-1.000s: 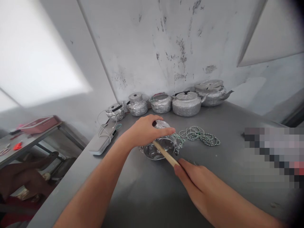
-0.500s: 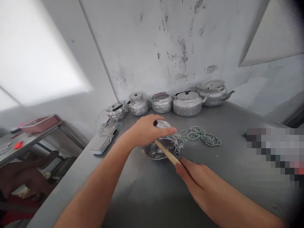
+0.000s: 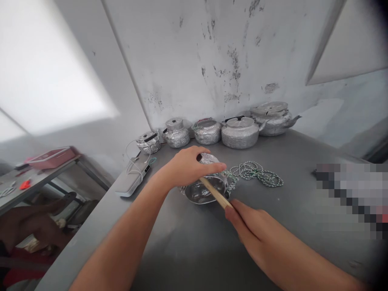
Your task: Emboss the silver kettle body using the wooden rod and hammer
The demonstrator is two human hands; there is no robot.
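Note:
A dented, shiny aluminium kettle [image 3: 201, 197] lies tipped on the grey table, its round opening facing me. My left hand [image 3: 190, 165] grips its upper side, thumb stretched across above the rim and fingers curled over the far side. Green-and-white cord [image 3: 232, 180] is wound on the kettle's right side. In my right hand [image 3: 247, 220] is a wooden stick [image 3: 216, 194], fingers closed round its near end. The stick's far end reaches the kettle's opening beneath my left thumb; its tip is hidden.
Several aluminium kettles, among them a lidded kettle [image 3: 240, 133], line the wall. A loose cord coil [image 3: 257, 173] lies right of my hands. A power bank [image 3: 133, 182] with a white cable sits left. A pink basket [image 3: 51, 157] stands on a side table.
The stick has shifted very slightly within the kettle's opening along with my right hand. My left hand keeps its hold, and the kettle stays in place.

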